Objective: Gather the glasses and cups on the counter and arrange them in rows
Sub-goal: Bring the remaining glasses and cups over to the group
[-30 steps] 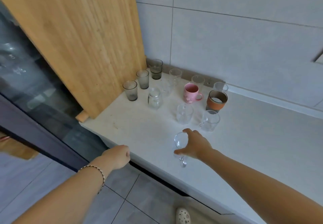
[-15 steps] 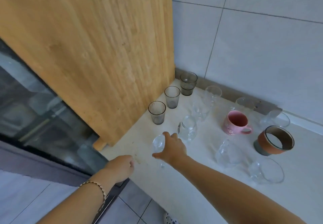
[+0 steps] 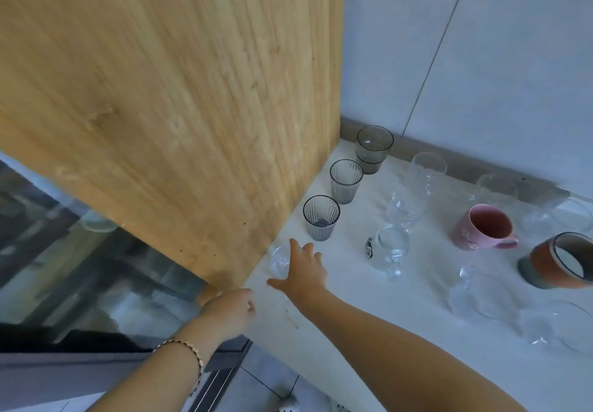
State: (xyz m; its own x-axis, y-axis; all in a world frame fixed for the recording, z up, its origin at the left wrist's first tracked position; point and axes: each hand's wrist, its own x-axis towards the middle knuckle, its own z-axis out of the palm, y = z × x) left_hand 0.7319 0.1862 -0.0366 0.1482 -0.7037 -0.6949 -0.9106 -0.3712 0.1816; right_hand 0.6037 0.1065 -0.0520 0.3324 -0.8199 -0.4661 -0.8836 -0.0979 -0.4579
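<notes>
Head view: A white table is seen from above, set in a corner between a grey tiled wall and a tall wooden panel.

The right hand is stretched forward over the table's near left part, fingers spread apart and thumb out to the left. A small clear glass stands just under and left of the fingertips, close to the foot of the panel; whether the fingers touch it cannot be told, and the grip is not closed on it.

The left hand is held at the table's left front edge with fingers curled inward; nothing is seen in it, and whether its grip is fully together cannot be told. A beaded bracelet is worn on that wrist.

Three smoky glasses are lined up along the panel: a ribbed one nearest the clear glass, a second ribbed one behind it, and a smooth one in the corner by the wall.

To the right, a glass jar is seen, with further clear glasses behind it towards the wall, hard to tell apart. A pink mug is placed right of these, its handle pointing right. An orange cup with a grey base is seen at the right edge. More clear glasses are blurred near the front right.
</notes>
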